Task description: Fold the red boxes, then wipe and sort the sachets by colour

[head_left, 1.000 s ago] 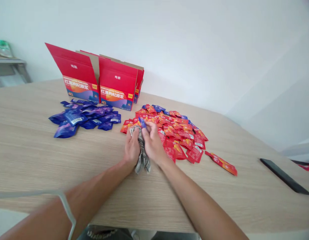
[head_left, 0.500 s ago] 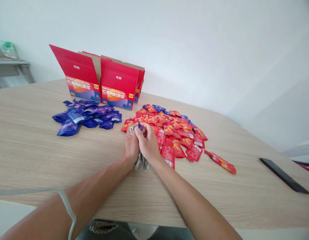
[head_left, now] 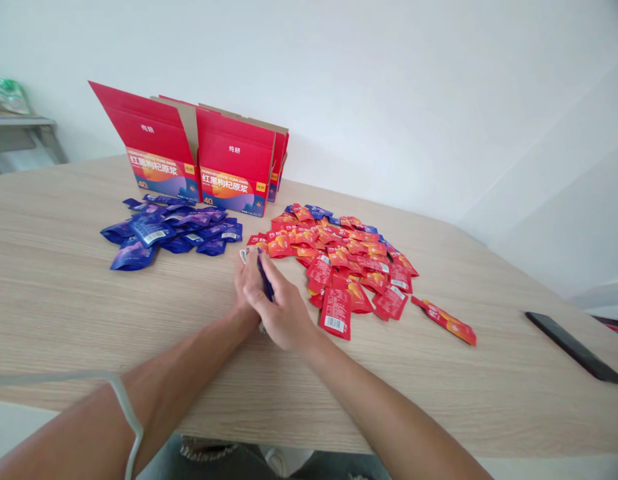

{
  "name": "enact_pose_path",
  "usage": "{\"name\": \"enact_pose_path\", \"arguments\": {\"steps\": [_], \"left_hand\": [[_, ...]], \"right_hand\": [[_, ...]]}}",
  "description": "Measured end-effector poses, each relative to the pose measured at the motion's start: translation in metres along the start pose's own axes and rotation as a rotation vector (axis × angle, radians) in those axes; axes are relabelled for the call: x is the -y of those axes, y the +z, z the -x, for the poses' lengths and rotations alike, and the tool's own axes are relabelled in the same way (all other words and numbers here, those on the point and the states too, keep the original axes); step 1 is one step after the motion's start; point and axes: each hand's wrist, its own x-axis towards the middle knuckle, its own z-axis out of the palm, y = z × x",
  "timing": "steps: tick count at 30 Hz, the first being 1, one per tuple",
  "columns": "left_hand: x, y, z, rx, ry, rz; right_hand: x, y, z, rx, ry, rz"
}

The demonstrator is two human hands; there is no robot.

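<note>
Both hands meet above the front middle of the table. My left hand [head_left: 243,285] is closed around a grey cloth [head_left: 244,255], of which only small bits show. My right hand [head_left: 287,308] presses against the left one, its fingers wrapped over a blue pouch [head_left: 266,281]. Most of that pouch is hidden between the palms. Just right of the hands spreads a heap of red pouches [head_left: 335,308], with some blue ones along its back edge. To the left lies a smaller pile of blue pouches [head_left: 153,230].
Open red cartons [head_left: 233,157] stand at the back left, lids raised. A single red pouch [head_left: 446,320] lies apart on the right, and a flat black object [head_left: 573,347] is farther right. A pale cable [head_left: 123,393] crosses my left forearm. A wall rises behind the table.
Both hands have shifted slightly left, and my right hand has turned over the left. More of the blue pouch's edge shows, less of the cloth.
</note>
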Motion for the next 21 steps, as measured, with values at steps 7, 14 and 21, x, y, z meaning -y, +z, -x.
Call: {"name": "enact_pose_path", "arguments": {"steps": [7,14,21], "left_hand": [[-0.018,0.000,-0.025,-0.155,-0.049,0.013],[-0.008,0.017,-0.002,-0.012,-0.118,0.089],[-0.009,0.022,0.018,0.028,-0.055,0.035]], "right_hand": [[0.009,-0.030,-0.006,0.004,-0.005,-0.301],[-0.024,-0.042,-0.035,-0.293,0.059,-0.282],[-0.031,-0.030,-0.032,-0.193,-0.065,0.180]]}}
